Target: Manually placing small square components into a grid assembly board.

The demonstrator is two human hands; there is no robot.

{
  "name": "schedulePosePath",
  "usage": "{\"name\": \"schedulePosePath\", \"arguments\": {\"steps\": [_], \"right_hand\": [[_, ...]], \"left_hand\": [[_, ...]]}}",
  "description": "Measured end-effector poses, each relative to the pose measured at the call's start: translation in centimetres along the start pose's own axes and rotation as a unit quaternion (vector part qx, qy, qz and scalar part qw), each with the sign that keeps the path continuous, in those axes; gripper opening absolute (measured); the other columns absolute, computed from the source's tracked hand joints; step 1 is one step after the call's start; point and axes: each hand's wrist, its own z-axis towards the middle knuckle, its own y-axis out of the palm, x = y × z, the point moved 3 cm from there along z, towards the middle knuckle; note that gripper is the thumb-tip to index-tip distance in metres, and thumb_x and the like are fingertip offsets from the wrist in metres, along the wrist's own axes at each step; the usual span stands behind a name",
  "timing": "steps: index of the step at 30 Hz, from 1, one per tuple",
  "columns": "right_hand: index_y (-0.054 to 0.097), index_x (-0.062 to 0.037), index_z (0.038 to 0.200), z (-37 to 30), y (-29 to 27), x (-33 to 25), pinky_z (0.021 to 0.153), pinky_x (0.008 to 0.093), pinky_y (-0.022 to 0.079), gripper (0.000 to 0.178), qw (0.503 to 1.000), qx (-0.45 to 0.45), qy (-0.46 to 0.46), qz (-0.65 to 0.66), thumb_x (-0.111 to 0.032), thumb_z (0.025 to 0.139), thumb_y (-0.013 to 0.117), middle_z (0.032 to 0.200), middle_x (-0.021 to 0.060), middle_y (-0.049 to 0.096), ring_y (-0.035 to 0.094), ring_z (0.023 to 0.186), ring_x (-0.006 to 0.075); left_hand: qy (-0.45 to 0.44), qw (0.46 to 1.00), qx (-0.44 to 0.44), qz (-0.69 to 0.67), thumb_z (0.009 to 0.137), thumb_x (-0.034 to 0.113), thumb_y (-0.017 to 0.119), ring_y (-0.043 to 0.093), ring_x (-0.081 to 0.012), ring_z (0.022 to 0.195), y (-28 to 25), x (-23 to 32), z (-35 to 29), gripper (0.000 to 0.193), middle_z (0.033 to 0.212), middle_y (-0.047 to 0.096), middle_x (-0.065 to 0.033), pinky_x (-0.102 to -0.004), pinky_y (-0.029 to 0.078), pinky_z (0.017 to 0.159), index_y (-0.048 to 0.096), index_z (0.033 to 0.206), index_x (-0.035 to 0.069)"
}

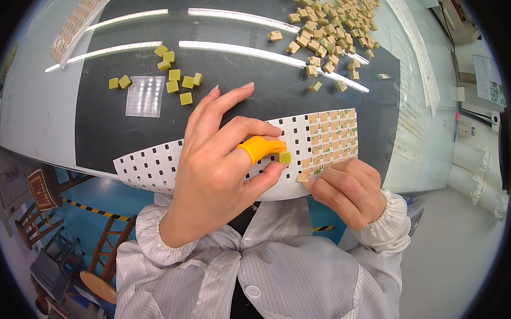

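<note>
A white sheet with rows of small square black-looking holes (293, 187) lies along the near edge of the table. Over its middle is my left hand (210, 161), an orange finger cot (257, 149) on its index finger. Thumb and index finger pinch a small olive-green block (284, 158). My right hand (349, 191) is closed at the sheet's near right part, its fingertips on a small tan piece (303, 178). Similar tan pieces (333, 135), some with green marks, fill rows at the sheet's right end. My left hand covers part of the sheet.
Loose tan blocks (330, 33) lie heaped at the far right of the dark mat (218, 65). Several olive-green blocks (174, 75) sit around a clear gridded square (144, 96) at the far left. Another sheet with tan pieces (76, 31) lies at the far left edge.
</note>
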Motion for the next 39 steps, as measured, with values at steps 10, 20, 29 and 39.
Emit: {"name": "schedulePosePath", "arguments": {"steps": [10,20,29,39], "right_hand": [[0.067,0.0022,0.091,-0.3,-0.2,-0.7,0.054,0.0292,0.049,0.030,1.000,-0.011,0.007,-0.024,0.001,0.064,0.078,0.085,0.0093,0.059,0.060,0.067,0.0191],[0.068,0.0021,0.094,-0.5,-0.6,-1.3,0.053,0.0291,0.049,0.030,0.998,0.027,-0.034,-0.046,-0.001,0.066,0.078,0.083,0.0091,0.059,0.059,0.067,0.0186],[0.064,0.0011,0.089,-0.4,-1.4,-1.6,0.052,0.0307,0.048,0.025,0.997,0.072,-0.004,-0.026,0.006,0.067,0.076,0.082,0.0099,0.059,0.059,0.066,0.0204],[0.061,0.0021,0.092,-5.5,-9.9,13.9,0.049,0.0187,0.038,0.016,0.752,0.344,0.529,0.189,-0.014,0.090,0.064,0.076,0.0042,0.061,0.051,0.056,0.0056]], "left_hand": [[0.001,1.000,-0.001,-0.003,0.060,0.006,0.081,0.054,-0.0319,0.122,-0.1,0.0,0.0,0.023,0.095,0.070,0.0004,-0.0525,0.032,0.109,0.072,0.082,0.009],[0.003,1.000,-0.005,-0.007,0.060,0.006,0.080,0.054,-0.0327,0.121,-0.3,0.0,-0.1,0.022,0.094,0.070,-0.0002,-0.0525,0.032,0.108,0.072,0.081,0.008],[0.023,1.000,0.001,-0.011,0.060,0.006,0.078,0.055,-0.0339,0.120,-0.3,0.3,0.3,0.022,0.093,0.070,-0.0004,-0.0537,0.032,0.108,0.071,0.081,0.007],[0.006,1.000,-0.007,0.012,0.061,0.006,0.080,0.053,-0.0334,0.120,-0.5,0.6,0.0,0.021,0.093,0.068,-0.0009,-0.0566,0.033,0.106,0.070,0.080,0.005]]}}
